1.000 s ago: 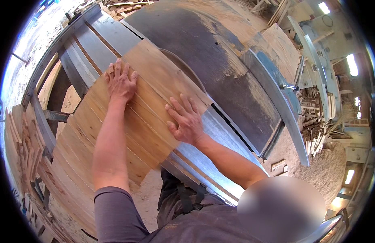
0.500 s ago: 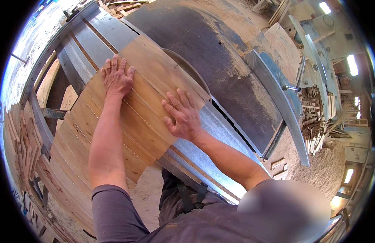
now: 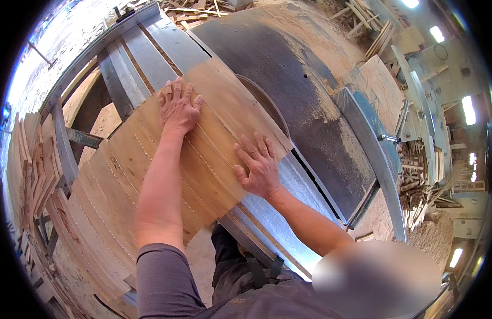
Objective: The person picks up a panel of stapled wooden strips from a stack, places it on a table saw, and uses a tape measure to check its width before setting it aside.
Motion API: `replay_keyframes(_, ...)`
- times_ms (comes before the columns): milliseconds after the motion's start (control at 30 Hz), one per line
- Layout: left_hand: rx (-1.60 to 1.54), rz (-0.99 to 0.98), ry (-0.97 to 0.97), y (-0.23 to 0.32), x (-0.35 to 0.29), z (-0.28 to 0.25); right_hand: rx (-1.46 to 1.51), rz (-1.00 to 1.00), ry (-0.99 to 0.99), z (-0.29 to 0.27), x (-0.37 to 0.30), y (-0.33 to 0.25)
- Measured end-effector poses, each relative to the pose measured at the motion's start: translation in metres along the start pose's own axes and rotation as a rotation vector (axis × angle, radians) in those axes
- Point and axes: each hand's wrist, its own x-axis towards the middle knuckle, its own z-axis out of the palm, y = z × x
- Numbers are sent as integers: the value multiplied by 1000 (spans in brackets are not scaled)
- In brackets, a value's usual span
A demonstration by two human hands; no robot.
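Note:
Beneath both of my palms lies a wide wooden panel (image 3: 209,175), made of several pale strips side by side with dotted lines along some seams. My left hand (image 3: 180,109) rests flat on its far part, fingers spread. Nearer me and to the right, my right hand (image 3: 259,167) presses on the panel close to its near right corner, fingers stretched out. Neither hand grips anything. Along the panel's right edge a round saw blade (image 3: 267,103) stands up beside the wood; the panel hides part of it. Under the panel shows a grey metal sliding table (image 3: 288,186).
A dark saw table (image 3: 288,80) dusted with sawdust spreads right of the blade. Beyond it stands a long metal fence (image 3: 369,159). Stacked boards (image 3: 36,159) lie at the left. Scrap wood (image 3: 413,181) is heaped at the right, and more offcuts (image 3: 195,11) lie at the far end.
The whole scene has shifted right and somewhat down in the picture as my view turned. Both hands stay flat at about the same places on the panel.

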Motion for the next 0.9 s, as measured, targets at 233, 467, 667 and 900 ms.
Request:
replay_keyframes(233,-42,6,15,4,-22,-21,-9,-2,2,-15,-16,-12)
replay_keyframes(467,-67,-2,14,10,-54,-45,-32,-15,28,-39,-42,-30)
replay_keyframes(667,-86,-17,-44,24,-103,-75,-33,-33,51,-64,-82,-46)
replay_keyframes(900,-157,28,-63,61,-202,-104,-54,-56,90,-96,-136,-56)
